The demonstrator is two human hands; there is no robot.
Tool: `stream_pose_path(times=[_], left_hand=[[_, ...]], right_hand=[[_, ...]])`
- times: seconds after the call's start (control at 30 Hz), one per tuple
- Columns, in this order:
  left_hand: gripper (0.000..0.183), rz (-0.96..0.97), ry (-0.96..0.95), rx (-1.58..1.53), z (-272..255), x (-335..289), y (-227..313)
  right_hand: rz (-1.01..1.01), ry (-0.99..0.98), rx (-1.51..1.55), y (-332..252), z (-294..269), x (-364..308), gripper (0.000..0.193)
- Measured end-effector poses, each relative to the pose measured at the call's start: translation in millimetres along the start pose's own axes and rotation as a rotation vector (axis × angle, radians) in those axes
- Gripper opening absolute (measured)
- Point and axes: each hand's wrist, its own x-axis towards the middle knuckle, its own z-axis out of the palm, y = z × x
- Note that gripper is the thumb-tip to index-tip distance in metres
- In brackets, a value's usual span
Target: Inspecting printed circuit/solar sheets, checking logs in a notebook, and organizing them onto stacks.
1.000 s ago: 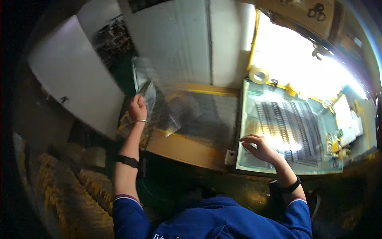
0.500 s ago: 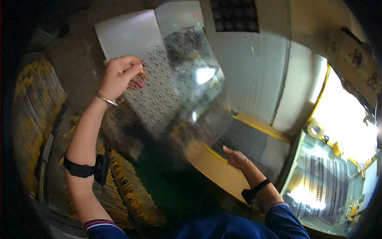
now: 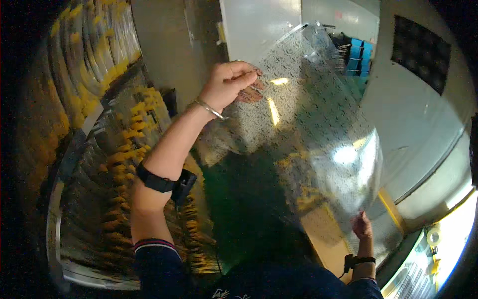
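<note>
Left hand (image 3: 230, 83): fingers pinched on upper edge of clear patterned sheet (image 3: 308, 129) | right hand (image 3: 362, 225): gripping its lower corner | sheet raised, bowed, between both hands

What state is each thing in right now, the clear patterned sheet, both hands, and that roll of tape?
Clear patterned sheet: held up in the air, bowed, catching glare.
Left hand: raised, fingers pinched on the sheet's upper edge.
Right hand: low, gripping the sheet's lower edge.
Bracelet: on the left wrist.
Black band: strapped round the left forearm.
Tape roll: lying flat on the lit bench.
</note>
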Motion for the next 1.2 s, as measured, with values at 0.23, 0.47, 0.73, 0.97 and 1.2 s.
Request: stream_pose_path(times=[0.23,0.47,0.73,0.97,1.2], left_hand=[[0.019,-0.031,0.144,-0.055,-67.4,28.3,-166.0],[0.018,-0.229,0.202,-0.036,-87.0,33.0,-406.1],[0.031,-0.967,0.079,-0.571,-136.7,40.3,-504.5],[0.047,-1.332,-0.525,-0.19,-137.4,22.5,-654.6],[0.02,-1.246,-0.543,-0.211,-133.1,175.5,-669.0]], right_hand=[[-0.066,0.466,-0.635,-26.8,105.5,94.1,0.039],[-0.164,0.55,-0.84,-57.3,105.9,201.1,0.036],[0.289,0.524,-0.842,-66.7,109.7,317.0,0.037],[0.407,0.514,-0.713,-55.4,99.9,386.9,0.034],[0.268,0.843,-0.851,-28.9,123.0,419.9,0.035]])
